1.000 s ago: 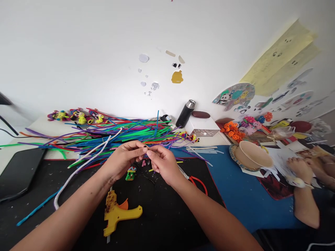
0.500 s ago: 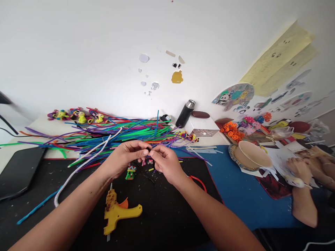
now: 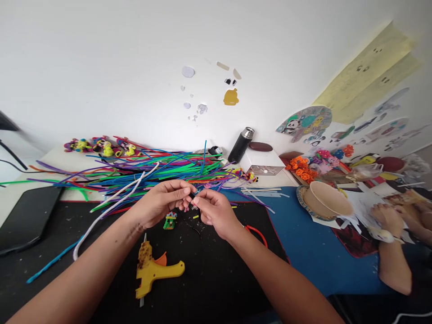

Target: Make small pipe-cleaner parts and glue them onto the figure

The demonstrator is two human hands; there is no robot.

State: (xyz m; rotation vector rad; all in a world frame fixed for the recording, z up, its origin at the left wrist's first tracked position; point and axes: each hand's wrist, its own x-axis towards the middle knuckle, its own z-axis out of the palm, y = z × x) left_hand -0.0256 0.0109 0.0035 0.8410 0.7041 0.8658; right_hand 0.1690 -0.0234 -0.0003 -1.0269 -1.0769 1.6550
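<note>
From nine and four o'clock, left hand (image 3: 168, 200) and right hand (image 3: 216, 211) pinch a small dark piece (image 3: 192, 196), a grip best light.

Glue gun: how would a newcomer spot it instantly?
Find the black mat. Right of the left forearm lies the glue gun. Its yellow body and orange trigger set it apart from the smaller green piece and red loop handle.

Black mat (image 3: 229, 270): yellow glue gun (image 3: 148, 271), small green figure (image 3: 169, 222).
</note>
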